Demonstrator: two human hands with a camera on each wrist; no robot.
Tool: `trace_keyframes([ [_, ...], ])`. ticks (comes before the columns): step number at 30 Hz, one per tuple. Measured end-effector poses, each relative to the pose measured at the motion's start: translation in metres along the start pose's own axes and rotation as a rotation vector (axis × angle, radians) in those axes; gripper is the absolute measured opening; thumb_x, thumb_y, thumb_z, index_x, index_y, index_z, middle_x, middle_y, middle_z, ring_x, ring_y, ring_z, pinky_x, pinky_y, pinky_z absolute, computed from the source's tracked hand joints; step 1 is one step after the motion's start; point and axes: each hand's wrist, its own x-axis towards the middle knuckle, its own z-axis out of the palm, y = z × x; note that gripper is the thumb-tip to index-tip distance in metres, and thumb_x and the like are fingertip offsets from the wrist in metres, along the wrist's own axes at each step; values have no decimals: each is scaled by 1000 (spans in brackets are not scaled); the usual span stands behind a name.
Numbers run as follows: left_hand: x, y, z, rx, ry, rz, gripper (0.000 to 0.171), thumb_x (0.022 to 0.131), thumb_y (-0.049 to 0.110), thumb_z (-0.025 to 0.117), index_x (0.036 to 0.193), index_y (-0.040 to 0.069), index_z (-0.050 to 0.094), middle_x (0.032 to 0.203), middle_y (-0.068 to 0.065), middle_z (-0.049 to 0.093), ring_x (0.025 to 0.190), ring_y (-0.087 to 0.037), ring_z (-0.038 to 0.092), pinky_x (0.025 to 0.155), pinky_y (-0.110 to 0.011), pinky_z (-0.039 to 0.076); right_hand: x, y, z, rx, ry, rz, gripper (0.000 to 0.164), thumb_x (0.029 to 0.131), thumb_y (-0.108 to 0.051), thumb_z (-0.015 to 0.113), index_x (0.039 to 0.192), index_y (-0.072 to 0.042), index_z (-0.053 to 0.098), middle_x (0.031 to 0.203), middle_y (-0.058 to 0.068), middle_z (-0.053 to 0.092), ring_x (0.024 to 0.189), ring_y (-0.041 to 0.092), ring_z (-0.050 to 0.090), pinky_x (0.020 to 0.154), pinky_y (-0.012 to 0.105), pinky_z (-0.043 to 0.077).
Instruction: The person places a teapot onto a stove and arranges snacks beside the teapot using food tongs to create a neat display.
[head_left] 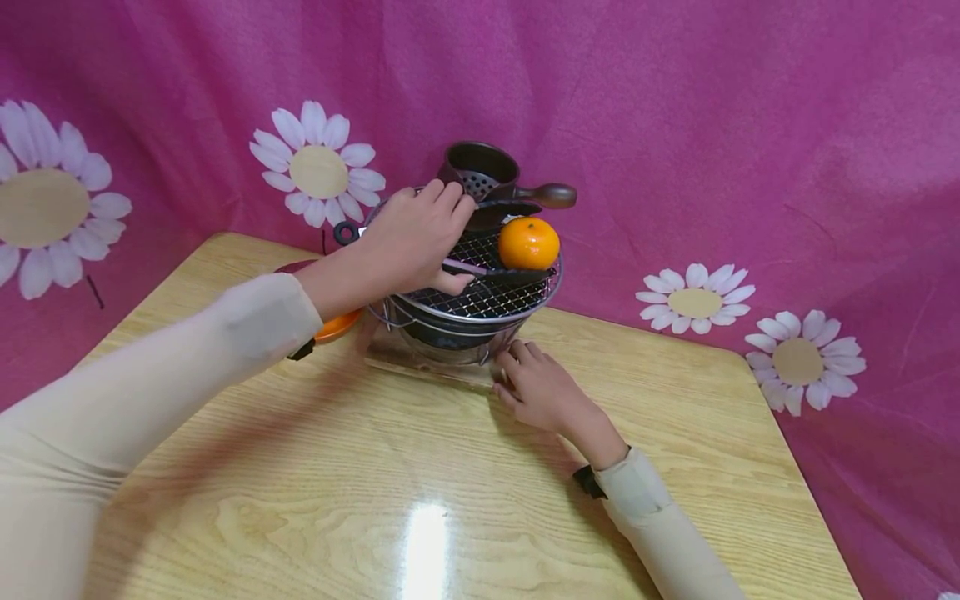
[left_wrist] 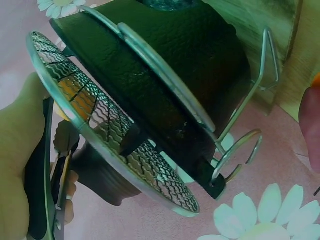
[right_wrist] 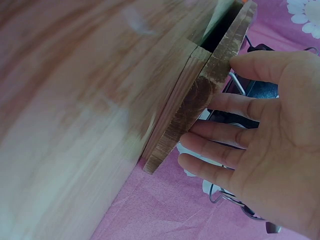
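Observation:
My left hand (head_left: 412,229) grips black-tipped tongs (head_left: 517,276) above the round wire grate (head_left: 487,296). Between the tong tips is an orange mandarin (head_left: 529,243), low over the mesh. In the left wrist view, the tongs (left_wrist: 59,200) are in the hand's grasp, and the mandarin (left_wrist: 76,97) shows through the wires. The grate tops a dark brazier (head_left: 442,333) on a wooden board (head_left: 420,367). At the board's right front corner is my right hand (head_left: 543,387). Its loosely extended fingers lie at the board's edge (right_wrist: 190,105), grasping nothing.
Behind the grate stands a dark pot (head_left: 480,162) with holes inside and a side handle (head_left: 555,196). An orange-red pan (head_left: 337,327) is partly hidden by my left forearm. A flowered pink cloth (head_left: 600,100) hangs behind the wooden table (head_left: 337,467).

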Motion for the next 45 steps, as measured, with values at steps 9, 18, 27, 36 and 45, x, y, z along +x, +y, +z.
trace_keyframes([
  [9, -4, -1, 0, -5, 63, 2, 85, 80, 67, 69, 125, -4, 57, 109, -19, 62, 92, -32, 59, 65, -38, 56, -1, 0, 0, 4, -1, 1, 20, 98, -26, 63, 106, -9, 57, 112, 13, 54, 101, 32, 54, 83, 48, 51],
  [18, -6, -6, -5, -60, 18, -50, 92, 80, 70, 68, 129, -7, 56, 109, -21, 62, 90, -32, 59, 66, -40, 58, 0, 2, 3, -1, 8, -2, 19, 98, -27, 63, 103, -10, 56, 110, 12, 53, 99, 31, 53, 80, 46, 50],
  [27, -10, -21, -26, -227, -69, -206, 89, 80, 71, 69, 128, -3, 55, 112, -19, 61, 97, -33, 60, 69, -47, 60, 0, 1, 2, 0, 4, 1, 19, 98, -27, 63, 104, -10, 56, 109, 11, 52, 97, 30, 53, 79, 45, 50],
  [36, -22, -42, -45, -293, -104, -383, 90, 81, 69, 67, 134, -2, 52, 112, -17, 59, 99, -33, 57, 68, -49, 56, 0, 2, 2, 0, 19, -2, 18, 97, -26, 64, 103, -10, 56, 108, 11, 52, 98, 31, 53, 79, 45, 50],
  [45, -36, -64, -53, -472, -187, -553, 91, 82, 72, 64, 143, 5, 50, 120, -16, 59, 106, -32, 56, 84, -58, 56, 0, 1, 2, 4, 15, 3, 20, 97, -26, 64, 104, -9, 56, 108, 12, 53, 99, 32, 54, 80, 46, 50],
])
